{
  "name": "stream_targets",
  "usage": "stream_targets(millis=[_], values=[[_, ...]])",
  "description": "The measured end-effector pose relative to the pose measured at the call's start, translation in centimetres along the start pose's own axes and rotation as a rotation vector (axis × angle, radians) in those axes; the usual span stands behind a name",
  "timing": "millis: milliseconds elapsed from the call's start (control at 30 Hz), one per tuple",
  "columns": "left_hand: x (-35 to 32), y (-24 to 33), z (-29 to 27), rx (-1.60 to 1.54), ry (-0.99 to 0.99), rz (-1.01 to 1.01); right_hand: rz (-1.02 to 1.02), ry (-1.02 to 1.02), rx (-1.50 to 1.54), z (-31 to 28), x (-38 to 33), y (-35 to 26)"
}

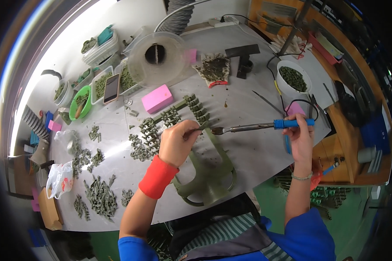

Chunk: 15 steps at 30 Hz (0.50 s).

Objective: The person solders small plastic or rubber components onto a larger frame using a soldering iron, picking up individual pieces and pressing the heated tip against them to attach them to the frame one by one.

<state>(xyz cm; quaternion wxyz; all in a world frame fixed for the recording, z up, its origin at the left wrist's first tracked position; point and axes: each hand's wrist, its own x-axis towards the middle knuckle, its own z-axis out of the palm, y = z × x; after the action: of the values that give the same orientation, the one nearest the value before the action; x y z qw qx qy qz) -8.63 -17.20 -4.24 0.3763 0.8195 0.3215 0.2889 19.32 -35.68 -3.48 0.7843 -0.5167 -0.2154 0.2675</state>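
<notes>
My right hand (298,135) grips the blue handle of a soldering iron (252,127), held level with its dark, broad tip pointing left. That tip is close to the fingers of my left hand (178,137), which pinch a small green piece (203,125); most of it is hidden by the fingers. Below the piece lies a large olive-green wax-like frame (213,174) with a wide body toward me and a bar reaching away. Rows of small green parts (196,108) stand along its far end. A red band covers my left wrist.
Loose green parts (100,198) lie in heaps at the left. Tubs and a green bowl (80,102) stand at the back left beside a phone (112,88). A pink block (157,99), a dirty glove (213,69), a knife (268,102) and a white bucket (293,77) lie beyond my hands.
</notes>
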Motion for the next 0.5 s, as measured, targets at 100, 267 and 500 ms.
stream_targets(millis=[100,267,500], values=[[1.1,-0.4,1.2,0.117,0.043,0.104,0.014,-0.013,0.004,0.2,0.3,0.8],[2.1,-1.3,2.1,0.377,0.106,0.281,0.018,-0.077,0.018,0.4,0.8,2.0],[2.7,-1.3,3.0,0.380,0.084,0.262,0.058,-0.097,0.045,0.7,1.5,3.2]])
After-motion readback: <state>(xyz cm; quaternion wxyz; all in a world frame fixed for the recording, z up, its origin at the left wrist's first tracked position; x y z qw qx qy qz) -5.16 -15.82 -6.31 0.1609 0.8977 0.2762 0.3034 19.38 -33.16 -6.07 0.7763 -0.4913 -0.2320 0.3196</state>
